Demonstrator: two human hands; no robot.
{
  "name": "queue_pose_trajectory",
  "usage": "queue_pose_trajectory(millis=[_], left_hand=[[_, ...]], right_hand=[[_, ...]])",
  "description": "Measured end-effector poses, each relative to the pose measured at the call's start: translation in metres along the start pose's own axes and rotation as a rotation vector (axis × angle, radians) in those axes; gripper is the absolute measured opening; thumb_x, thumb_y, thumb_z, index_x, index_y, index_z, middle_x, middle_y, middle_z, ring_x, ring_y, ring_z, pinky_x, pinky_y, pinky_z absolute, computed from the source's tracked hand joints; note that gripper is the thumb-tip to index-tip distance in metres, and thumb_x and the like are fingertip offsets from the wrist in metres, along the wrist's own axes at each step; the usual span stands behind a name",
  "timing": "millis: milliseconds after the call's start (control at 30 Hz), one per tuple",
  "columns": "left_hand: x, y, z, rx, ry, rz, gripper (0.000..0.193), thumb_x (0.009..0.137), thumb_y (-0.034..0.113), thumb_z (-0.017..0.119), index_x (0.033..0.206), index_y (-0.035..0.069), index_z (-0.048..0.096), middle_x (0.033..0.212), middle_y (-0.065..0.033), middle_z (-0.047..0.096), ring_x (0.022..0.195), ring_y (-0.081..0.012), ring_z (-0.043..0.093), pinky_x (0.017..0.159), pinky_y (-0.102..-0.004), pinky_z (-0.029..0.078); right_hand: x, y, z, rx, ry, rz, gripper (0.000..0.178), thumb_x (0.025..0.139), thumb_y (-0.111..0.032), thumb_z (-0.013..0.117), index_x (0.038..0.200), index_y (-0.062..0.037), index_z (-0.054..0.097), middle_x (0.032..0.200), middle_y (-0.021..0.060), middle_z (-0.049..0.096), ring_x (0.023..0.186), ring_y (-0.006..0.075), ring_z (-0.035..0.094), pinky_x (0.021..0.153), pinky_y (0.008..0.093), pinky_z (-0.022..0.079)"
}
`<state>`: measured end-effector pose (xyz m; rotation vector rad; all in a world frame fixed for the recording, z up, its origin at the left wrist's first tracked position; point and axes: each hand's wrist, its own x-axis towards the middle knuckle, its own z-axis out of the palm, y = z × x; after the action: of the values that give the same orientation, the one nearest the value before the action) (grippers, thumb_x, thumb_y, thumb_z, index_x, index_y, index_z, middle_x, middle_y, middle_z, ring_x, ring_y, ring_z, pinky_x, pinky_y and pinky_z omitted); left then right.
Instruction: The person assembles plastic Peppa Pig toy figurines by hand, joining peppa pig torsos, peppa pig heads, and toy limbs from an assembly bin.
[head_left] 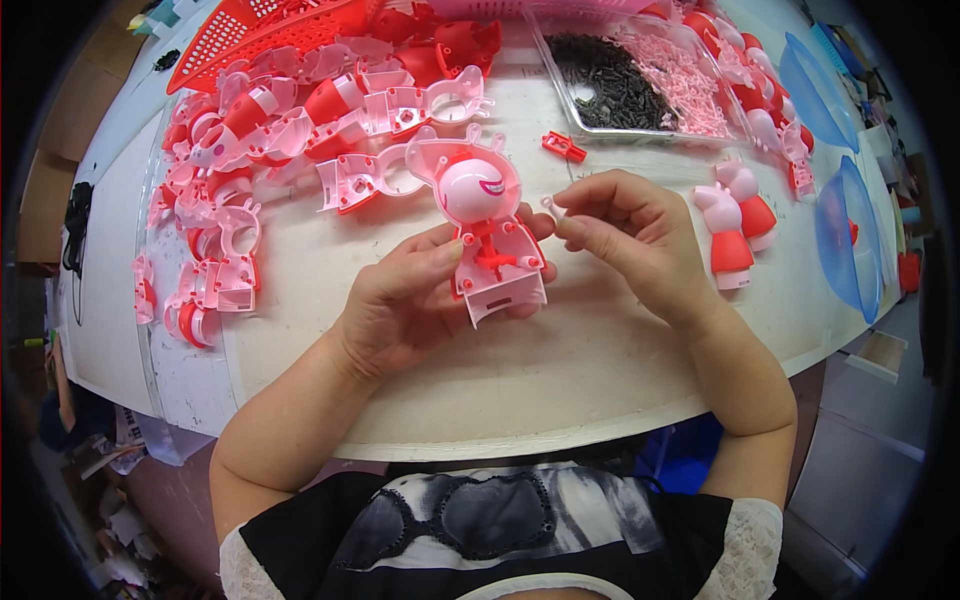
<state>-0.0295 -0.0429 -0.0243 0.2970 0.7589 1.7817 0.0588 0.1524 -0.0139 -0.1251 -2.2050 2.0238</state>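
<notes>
My left hand [410,285] grips a pink and red toy figure shell [505,300] from behind and below, its hollow inside facing up. Within its head half sits a round pale-pink ball part [474,192] with a dark pink mouth mark, and a red inner piece [490,250] runs down the body half. Just right of the shell, my right hand [625,230] pinches a small pale-pink piece [549,204] with a ring-like end between thumb and forefinger. That piece is close to the shell's right edge; whether it touches cannot be seen.
Loose pink and red shell parts [345,105] are heaped at the left, before a red basket [260,40]. A clear tray [640,133] holds black and pink small parts. A red clip-like part [565,147] lies near it. Two assembled figures [730,235] and blue discs [850,240] are at right.
</notes>
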Motion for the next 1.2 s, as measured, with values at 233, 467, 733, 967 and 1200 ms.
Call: queue_pose_trajectory(millis=[233,467,733,967,1200], left_hand=[[-0.001,0.0,0.004,0.018,0.11,-0.047,0.065,0.079,0.035,0.057,0.129,-0.002,0.035,0.124,-0.0181,0.047,0.11,-0.0337,0.052,0.088,-0.0429,0.047],[-0.002,-0.001,0.002,-0.013,0.094,-0.077,0.067,0.078,0.035,0.058,0.129,-0.003,0.035,0.123,-0.0192,0.048,0.109,-0.0357,0.052,0.089,-0.0444,0.046],[-0.004,-0.003,0.003,-0.005,0.097,-0.129,0.069,0.075,0.038,0.061,0.125,-0.005,0.039,0.12,-0.0212,0.05,0.107,-0.0368,0.053,0.088,-0.044,0.047],[-0.005,-0.005,0.003,-0.003,0.149,-0.13,0.069,0.074,0.038,0.061,0.124,-0.006,0.041,0.113,-0.0245,0.053,0.104,-0.0363,0.055,0.086,-0.044,0.047],[-0.005,-0.005,0.0,0.003,0.148,-0.125,0.068,0.074,0.037,0.061,0.124,-0.006,0.041,0.114,-0.0237,0.054,0.104,-0.0352,0.055,0.086,-0.0437,0.047]], right_hand=[[-0.001,-0.007,-0.005,0.125,-0.067,0.144,0.017,0.083,-0.008,0.06,0.096,0.0018,0.063,0.085,0.0029,0.063,0.074,0.007,0.055,0.068,0.0201,0.044],[-0.001,-0.001,-0.002,-0.276,0.031,-0.381,0.016,0.075,0.002,0.065,0.09,-0.0028,0.066,0.081,0.0068,0.063,0.072,0.0119,0.059,0.063,0.0229,0.047],[-0.002,-0.004,-0.001,-0.734,0.087,-0.843,0.025,0.063,0.006,0.066,0.086,-0.0041,0.066,0.078,0.0086,0.062,0.067,0.0199,0.062,0.056,0.0268,0.051],[-0.002,-0.002,0.001,-0.768,-0.017,-0.844,0.024,0.064,0.007,0.064,0.086,-0.0032,0.066,0.084,0.0111,0.062,0.07,0.021,0.063,0.058,0.0262,0.052],[-0.001,0.0,0.0,-0.502,-0.098,-0.566,0.03,0.064,0.01,0.062,0.091,-0.0034,0.066,0.089,0.0105,0.063,0.075,0.0204,0.063,0.066,0.025,0.051]])
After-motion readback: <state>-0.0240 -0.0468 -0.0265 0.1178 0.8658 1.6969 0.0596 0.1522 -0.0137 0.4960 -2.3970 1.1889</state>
